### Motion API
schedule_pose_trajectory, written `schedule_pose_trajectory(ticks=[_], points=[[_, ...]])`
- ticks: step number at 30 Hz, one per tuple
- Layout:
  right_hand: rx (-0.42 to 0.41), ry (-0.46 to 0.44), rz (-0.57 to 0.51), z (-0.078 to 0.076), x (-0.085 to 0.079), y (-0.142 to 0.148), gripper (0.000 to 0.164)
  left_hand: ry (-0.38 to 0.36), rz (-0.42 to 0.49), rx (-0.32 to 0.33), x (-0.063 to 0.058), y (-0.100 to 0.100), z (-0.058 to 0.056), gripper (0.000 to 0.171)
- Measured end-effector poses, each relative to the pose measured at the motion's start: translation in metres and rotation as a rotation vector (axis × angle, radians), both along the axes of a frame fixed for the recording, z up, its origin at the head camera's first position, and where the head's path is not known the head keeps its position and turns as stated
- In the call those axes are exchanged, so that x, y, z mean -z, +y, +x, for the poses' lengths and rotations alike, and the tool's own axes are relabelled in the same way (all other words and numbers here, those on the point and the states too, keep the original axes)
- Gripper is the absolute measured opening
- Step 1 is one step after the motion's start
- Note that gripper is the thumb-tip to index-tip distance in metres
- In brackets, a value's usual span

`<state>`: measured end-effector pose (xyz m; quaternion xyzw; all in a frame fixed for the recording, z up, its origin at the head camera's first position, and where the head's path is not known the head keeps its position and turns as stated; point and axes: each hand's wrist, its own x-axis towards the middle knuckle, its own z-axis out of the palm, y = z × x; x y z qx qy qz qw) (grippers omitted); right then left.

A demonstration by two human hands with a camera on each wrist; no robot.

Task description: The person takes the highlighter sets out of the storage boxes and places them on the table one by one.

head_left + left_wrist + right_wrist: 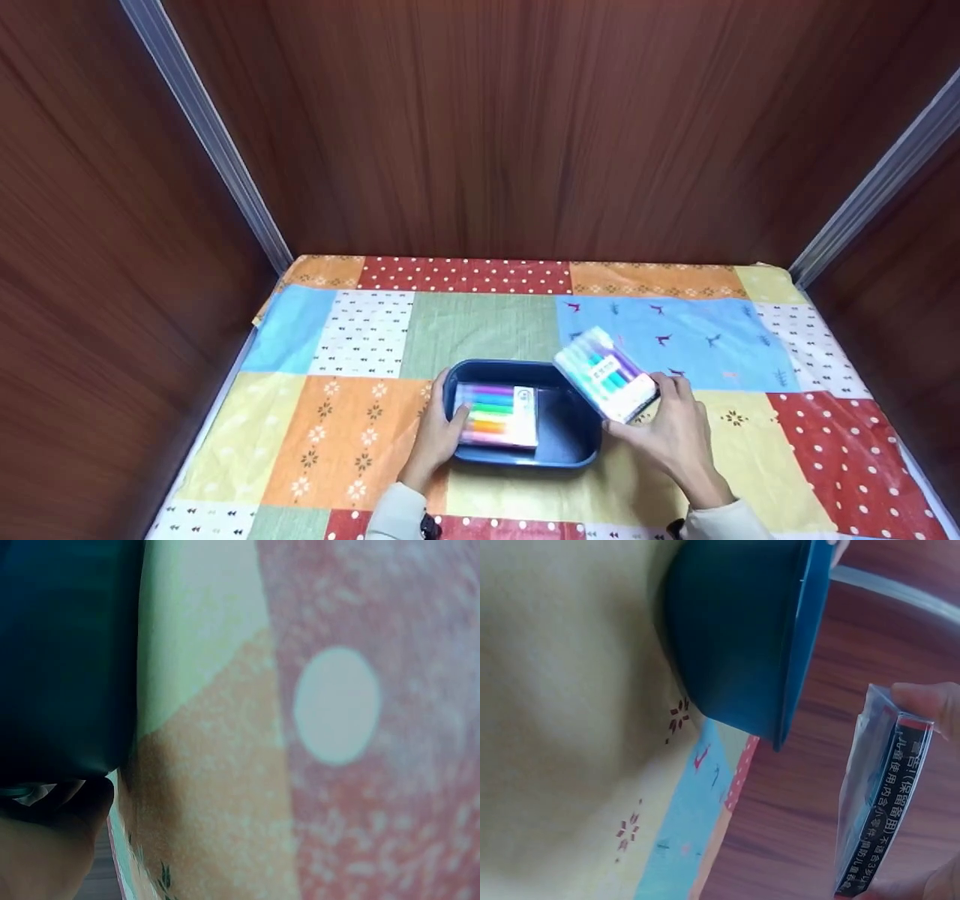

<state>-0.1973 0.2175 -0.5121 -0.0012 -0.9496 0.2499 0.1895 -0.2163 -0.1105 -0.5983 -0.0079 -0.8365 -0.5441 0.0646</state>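
A dark blue plastic bin (568,431) stands on the cloth. My left hand (436,433) grips its left end, fingers outside and thumb over the rim. Inside, at the left, lies a clear pack of colored markers (491,415), close to that thumb. My right hand (681,433) holds a second marker pack (604,373) by its edges, tilted, above the bin's right rim. In the right wrist view, the black printed side of the held pack (885,802) shows between thumb and fingers. The left wrist view shows the bin's dark outer wall (67,652) and part of the left hand (49,855).
A patchwork-patterned cloth (352,435) covers the table. Brown wood-look panels (480,135) rise at the back and both sides, with metal strips (217,135) at the corners.
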Motion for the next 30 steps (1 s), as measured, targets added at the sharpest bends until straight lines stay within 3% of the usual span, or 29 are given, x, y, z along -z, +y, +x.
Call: schedule_pose_trajectory(ticks=[14,30], points=[[0.142,-0.114,-0.055,0.011,0.009,0.009,0.098,0.002,0.005,0.005,0.0,0.001,0.001,0.066],[0.247,-0.075,-0.09,0.016,0.015,0.009,0.092,0.002,0.013,-0.003,0.001,0.0,0.0,0.064]])
